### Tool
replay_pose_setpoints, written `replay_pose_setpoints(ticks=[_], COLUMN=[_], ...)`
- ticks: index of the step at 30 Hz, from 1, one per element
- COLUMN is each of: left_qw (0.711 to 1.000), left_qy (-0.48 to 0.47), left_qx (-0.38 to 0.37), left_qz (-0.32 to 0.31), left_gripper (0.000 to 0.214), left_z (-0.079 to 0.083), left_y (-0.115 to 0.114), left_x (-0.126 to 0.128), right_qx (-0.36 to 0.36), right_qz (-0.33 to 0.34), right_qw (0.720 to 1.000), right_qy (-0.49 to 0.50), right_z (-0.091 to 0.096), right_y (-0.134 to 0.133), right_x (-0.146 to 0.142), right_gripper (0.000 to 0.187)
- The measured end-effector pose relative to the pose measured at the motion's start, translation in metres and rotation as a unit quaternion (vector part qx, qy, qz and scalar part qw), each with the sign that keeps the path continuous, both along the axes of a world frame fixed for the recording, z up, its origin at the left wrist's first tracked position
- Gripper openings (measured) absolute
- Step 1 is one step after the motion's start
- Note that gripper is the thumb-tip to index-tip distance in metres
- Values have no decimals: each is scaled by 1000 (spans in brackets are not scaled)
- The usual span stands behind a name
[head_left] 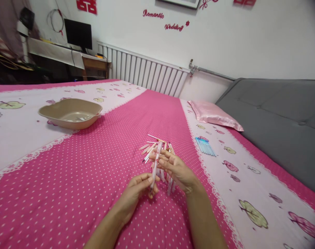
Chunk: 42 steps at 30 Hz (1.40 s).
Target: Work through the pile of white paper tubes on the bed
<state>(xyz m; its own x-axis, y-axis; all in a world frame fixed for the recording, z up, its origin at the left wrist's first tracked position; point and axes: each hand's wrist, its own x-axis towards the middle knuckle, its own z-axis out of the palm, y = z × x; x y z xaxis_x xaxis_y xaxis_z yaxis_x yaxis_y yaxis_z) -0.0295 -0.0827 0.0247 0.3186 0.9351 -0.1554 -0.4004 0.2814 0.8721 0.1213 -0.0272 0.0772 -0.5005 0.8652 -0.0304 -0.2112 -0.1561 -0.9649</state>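
Observation:
A pale pink and white pen is held up at a slant over the bed. My left hand pinches its lower end between thumb and fingers. Near the upper part, my right hand has its thumb and fingers closed around the same pen. Just behind and below my hands lies a loose pile of pens in pink, white and brown tones, pointing in many directions. My right hand hides part of that pile.
Right of the pile, several light blue pens lie side by side. A beige plastic basin with small items inside stands on the left of the bedspread. A pink pillow rests against the grey headboard.

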Motion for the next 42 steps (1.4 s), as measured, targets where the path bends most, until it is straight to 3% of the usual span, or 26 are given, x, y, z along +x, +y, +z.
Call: replay_pose_setpoints(ticks=[6, 23, 33, 42], left_qw=[1000, 1000, 1000, 999], left_qy=[-16, 2, -17, -18], left_qx=[1, 12, 9, 11], left_qz=[-7, -14, -13, -26], left_gripper=[27, 21, 27, 26], left_z=[0, 0, -1, -2], left_y=[0, -2, 0, 0], left_x=[1, 1, -1, 0], right_qx=[-8, -8, -11, -11], right_qz=[5, -90, -10, -24], right_qw=[1000, 995, 1000, 1000], right_qy=[5, -47, 13, 12], right_z=[0, -2, 3, -1], right_y=[0, 0, -1, 1], right_x=[1, -7, 0, -1], right_gripper=[41, 44, 41, 42])
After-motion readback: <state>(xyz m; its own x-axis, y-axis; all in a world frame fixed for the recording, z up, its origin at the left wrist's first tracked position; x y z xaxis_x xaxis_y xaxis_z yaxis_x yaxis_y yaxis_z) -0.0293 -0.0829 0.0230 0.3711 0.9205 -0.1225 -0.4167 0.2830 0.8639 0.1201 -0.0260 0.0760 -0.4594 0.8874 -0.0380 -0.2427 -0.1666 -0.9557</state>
